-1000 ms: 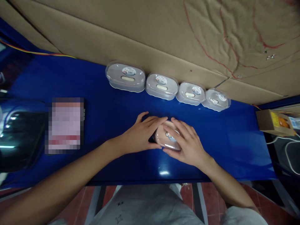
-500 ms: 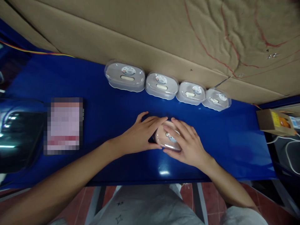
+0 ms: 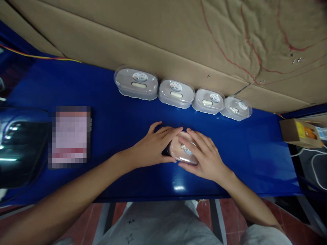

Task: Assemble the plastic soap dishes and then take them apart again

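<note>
A pinkish oval box (image 3: pixel 175 148) was just below the middle of the frame, apparently resting on the blue table (image 3: pixel 114 126). The left hand (image 3: pixel 152 146), half open, cupped its left end; the right hand (image 3: pixel 205 154) gripped its right end, fingers curved over the clear lid and partly covering a round label (image 3: pixel 189 148). Four similar boxes (image 3: pixel 176 101) lined the upper middle, their label print too small to read. Hands and boxes matched their places half a second earlier.
</note>
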A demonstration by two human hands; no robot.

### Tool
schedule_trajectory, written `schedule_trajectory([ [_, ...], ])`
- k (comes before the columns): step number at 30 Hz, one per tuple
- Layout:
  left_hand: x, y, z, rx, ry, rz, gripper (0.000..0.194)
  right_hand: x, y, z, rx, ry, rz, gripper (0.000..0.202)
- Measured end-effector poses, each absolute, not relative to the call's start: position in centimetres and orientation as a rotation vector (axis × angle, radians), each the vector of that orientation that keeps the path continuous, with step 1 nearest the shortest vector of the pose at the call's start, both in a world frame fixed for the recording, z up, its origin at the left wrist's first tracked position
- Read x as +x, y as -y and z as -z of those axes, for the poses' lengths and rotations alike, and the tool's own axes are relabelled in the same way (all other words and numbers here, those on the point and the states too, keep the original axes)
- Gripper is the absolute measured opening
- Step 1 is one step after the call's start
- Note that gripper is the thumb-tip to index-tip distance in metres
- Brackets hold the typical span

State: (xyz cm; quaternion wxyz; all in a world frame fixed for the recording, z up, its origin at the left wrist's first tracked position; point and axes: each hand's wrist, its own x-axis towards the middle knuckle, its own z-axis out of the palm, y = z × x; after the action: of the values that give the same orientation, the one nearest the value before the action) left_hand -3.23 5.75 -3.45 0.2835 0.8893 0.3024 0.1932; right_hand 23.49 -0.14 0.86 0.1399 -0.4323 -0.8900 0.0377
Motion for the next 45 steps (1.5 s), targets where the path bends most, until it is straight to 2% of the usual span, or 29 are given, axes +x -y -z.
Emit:
schedule_trajectory([
  [11, -3.3, -5.6, 3.5, 2.459, -0.800, -0.488, 0.119, 23.9, -0.1, -1.1, -1.238, 2.568, -0.200, 0.081],
  [17, -3.3, -5.6, 3.1, 2.491, -0.816, -0.481, 0.104, 26.9, -1.4, -1.7, -1.399, 2.531, -0.287, 0.073],
  [26, -3.3, -5.6, 2.8, 2.566, -0.829, -0.436, 0.088, 29.1, -2.7, -2.1, -1.543, 2.441, -0.297, 0.080],
  [45, -3.3, -5.6, 2.8, 2.593, -0.832, -0.409, 0.082, 29.3, -2.6, -2.1, -1.550, 2.458, -0.299, 0.080],
])
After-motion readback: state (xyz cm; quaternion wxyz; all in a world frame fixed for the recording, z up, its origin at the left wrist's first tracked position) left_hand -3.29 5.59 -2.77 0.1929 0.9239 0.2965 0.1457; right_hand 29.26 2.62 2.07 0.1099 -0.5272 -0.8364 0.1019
